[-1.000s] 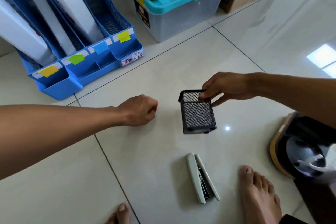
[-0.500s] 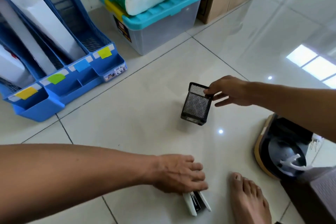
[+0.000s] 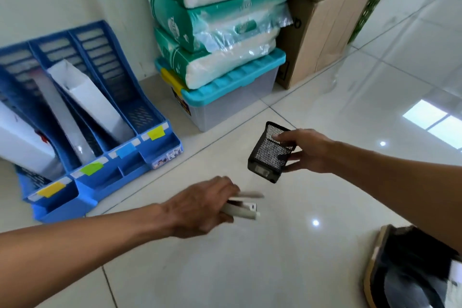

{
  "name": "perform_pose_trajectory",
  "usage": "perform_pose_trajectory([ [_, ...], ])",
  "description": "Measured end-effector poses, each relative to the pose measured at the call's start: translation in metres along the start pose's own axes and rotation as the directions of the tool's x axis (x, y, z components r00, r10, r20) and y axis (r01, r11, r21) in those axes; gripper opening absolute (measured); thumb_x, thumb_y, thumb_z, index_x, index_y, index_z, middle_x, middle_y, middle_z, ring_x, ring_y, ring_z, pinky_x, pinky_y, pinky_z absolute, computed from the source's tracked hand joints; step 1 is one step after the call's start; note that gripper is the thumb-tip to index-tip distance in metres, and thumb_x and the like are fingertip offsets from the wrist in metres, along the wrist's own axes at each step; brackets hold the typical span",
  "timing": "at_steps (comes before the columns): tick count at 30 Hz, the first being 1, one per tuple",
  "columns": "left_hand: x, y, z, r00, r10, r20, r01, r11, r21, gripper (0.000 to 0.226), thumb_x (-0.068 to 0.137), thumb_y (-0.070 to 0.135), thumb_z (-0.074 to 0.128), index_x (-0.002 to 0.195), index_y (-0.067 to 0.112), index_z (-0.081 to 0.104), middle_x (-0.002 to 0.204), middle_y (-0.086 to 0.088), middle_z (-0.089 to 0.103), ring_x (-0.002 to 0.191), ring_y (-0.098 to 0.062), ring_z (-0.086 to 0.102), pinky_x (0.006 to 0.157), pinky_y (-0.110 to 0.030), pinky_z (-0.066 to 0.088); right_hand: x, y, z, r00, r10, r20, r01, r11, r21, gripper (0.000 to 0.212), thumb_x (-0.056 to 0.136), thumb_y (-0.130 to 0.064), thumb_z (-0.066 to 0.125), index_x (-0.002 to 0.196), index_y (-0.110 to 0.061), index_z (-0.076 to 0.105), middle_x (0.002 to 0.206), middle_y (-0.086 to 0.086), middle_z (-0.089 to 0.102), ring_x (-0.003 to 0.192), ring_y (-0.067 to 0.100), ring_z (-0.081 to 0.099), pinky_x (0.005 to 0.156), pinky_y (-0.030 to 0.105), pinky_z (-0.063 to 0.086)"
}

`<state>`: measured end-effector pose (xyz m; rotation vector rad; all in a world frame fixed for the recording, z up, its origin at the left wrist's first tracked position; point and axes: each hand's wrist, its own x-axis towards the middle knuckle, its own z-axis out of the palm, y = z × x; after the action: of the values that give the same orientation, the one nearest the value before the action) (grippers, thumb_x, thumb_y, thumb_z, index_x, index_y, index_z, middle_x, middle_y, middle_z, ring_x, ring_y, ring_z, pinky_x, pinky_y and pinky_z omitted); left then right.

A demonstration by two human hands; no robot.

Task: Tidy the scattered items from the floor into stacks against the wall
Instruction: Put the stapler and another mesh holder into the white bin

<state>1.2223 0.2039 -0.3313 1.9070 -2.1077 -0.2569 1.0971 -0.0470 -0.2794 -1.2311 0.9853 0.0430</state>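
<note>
While both my hands are full and off the floor, these lines run from them outward.

Left hand: my left hand [image 3: 200,207] has its fingers curled round the white stapler [image 3: 243,206], which sticks out to the right of my fist, blurred, its two arms slightly apart.

Right hand: my right hand [image 3: 306,150] pinches the black mesh cup [image 3: 271,152] by its rim, one finger inside the mouth and the thumb low on the outer side; the cup hangs tilted, just above and to the right of the stapler.

Step in hand: I judge I am carrying both things toward the wall ahead of my hands.

Doing it well: I would level the cup before setting it down, stand it on its base, and keep the stapler's arms squeezed together so it does not spring open.

Where they go: beyond my left hand, beside the blue file rack [image 3: 130,160], or beyond my right, by the tub, looks sensible.

Cup contents: nothing that I can see through the mesh.

File rack contents: white folders or papers [image 3: 92,100] lean in the left and middle slots; the slot nearest my hands looks bare; coloured tabs mark the front pockets.

Tub: the clear tub with a teal lid [image 3: 232,85] is shut; contents not discernible; wrapped white packs [image 3: 220,32] are stacked on it.

Boxes: cardboard boxes [image 3: 322,20] stand closed, right of the tub.
</note>
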Motion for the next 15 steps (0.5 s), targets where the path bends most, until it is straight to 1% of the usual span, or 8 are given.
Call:
perform_pose_trajectory([
  [3, 0.022, -0.013, -0.048, 0.981, -0.078, -0.177, 0.077, 0.997, -0.012, 0.049, 0.087, 0.042, 0.06, 0.122, 0.009, 0.052, 0.111, -0.004, 0.056, 0.095, -0.018, 0.055, 0.079, -0.028, 0.049, 0.004, -0.042, -0.002, 0.998, -0.04, 0.043, 0.041, 0.999, -0.031, 0.041, 0.076, -0.014, 0.078, 0.112, -0.001, 0.064, 0.093, 0.01, 0.06, 0.088, 0.029, 0.061, 0.084, 0.053, 0.056],
  [6, 0.049, -0.02, -0.096, 0.923, -0.207, -0.323, 0.175, 0.977, -0.124, 0.051, 0.089, 0.047, 0.056, 0.124, 0.009, 0.05, 0.112, 0.0, 0.051, 0.094, -0.013, 0.052, 0.08, -0.021, 0.044, 0.001, -0.091, -0.001, 0.992, -0.106, 0.064, 0.11, 0.992, -0.057, 0.04, 0.073, -0.012, 0.08, 0.108, 0.0, 0.064, 0.102, 0.016, 0.064, 0.091, 0.028, 0.063, 0.083, 0.046, 0.058],
  [8, 0.068, -0.019, -0.127, 0.883, -0.285, -0.373, 0.226, 0.954, -0.196, 0.054, 0.089, 0.05, 0.055, 0.124, 0.009, 0.05, 0.111, 0.003, 0.048, 0.095, -0.013, 0.051, 0.082, -0.021, 0.043, -0.007, -0.117, 0.001, 0.985, -0.149, 0.089, 0.155, 0.986, -0.062, 0.039, 0.072, -0.009, 0.08, 0.106, 0.0, 0.063, 0.104, 0.017, 0.069, 0.097, 0.03, 0.065, 0.083, 0.046, 0.058],
  [10, 0.085, -0.016, -0.161, 0.848, -0.333, -0.412, 0.242, 0.935, -0.258, 0.053, 0.089, 0.05, 0.055, 0.122, 0.01, 0.051, 0.106, 0.005, 0.046, 0.091, -0.011, 0.048, 0.081, -0.02, 0.042, -0.019, -0.145, 0.004, 0.972, -0.201, 0.125, 0.206, 0.978, -0.027, 0.033, 0.073, -0.006, 0.078, 0.102, -0.004, 0.061, 0.097, 0.013, 0.071, 0.096, 0.029, 0.067, 0.082, 0.046, 0.058],
  [11, 0.092, -0.012, -0.179, 0.83, -0.343, -0.44, 0.242, 0.932, -0.271, 0.051, 0.089, 0.049, 0.056, 0.121, 0.01, 0.052, 0.104, 0.005, 0.045, 0.088, -0.009, 0.046, 0.078, -0.014, 0.039, -0.027, -0.16, 0.005, 0.964, -0.226, 0.139, 0.229, 0.974, 0.001, 0.033, 0.073, -0.005, 0.077, 0.101, -0.006, 0.059, 0.092, 0.011, 0.071, 0.093, 0.029, 0.067, 0.079, 0.045, 0.059],
  [12, 0.099, -0.007, -0.196, 0.813, -0.349, -0.466, 0.242, 0.931, -0.275, 0.049, 0.089, 0.048, 0.057, 0.119, 0.01, 0.052, 0.102, 0.006, 0.044, 0.085, -0.007, 0.044, 0.076, -0.009, 0.036, -0.034, -0.174, 0.005, 0.957, -0.254, 0.143, 0.253, 0.967, 0.029, 0.038, 0.072, -0.004, 0.078, 0.103, -0.008, 0.056, 0.09, 0.01, 0.07, 0.09, 0.029, 0.067, 0.076, 0.045, 0.059],
  [13, 0.105, -0.001, -0.212, 0.8, -0.351, -0.487, 0.24, 0.931, -0.276, 0.047, 0.089, 0.048, 0.058, 0.117, 0.011, 0.053, 0.1, 0.006, 0.044, 0.082, -0.006, 0.044, 0.074, -0.007, 0.035, -0.042, -0.186, 0.004, 0.949, -0.282, 0.139, 0.277, 0.959, 0.056, 0.045, 0.069, -0.003, 0.08, 0.105, -0.009, 0.053, 0.09, 0.011, 0.068, 0.088, 0.03, 0.067, 0.075, 0.047, 0.059],
  [15, 0.117, 0.01, -0.247, 0.775, -0.346, -0.529, 0.237, 0.935, -0.264, 0.044, 0.088, 0.049, 0.059, 0.112, 0.012, 0.053, 0.097, 0.005, 0.045, 0.078, -0.007, 0.044, 0.071, -0.008, 0.035, -0.063, -0.213, -0.001, 0.932, -0.342, 0.123, 0.333, 0.939, 0.089, 0.062, 0.059, -0.004, 0.085, 0.11, -0.009, 0.051, 0.096, 0.014, 0.067, 0.086, 0.031, 0.067, 0.075, 0.049, 0.059],
])
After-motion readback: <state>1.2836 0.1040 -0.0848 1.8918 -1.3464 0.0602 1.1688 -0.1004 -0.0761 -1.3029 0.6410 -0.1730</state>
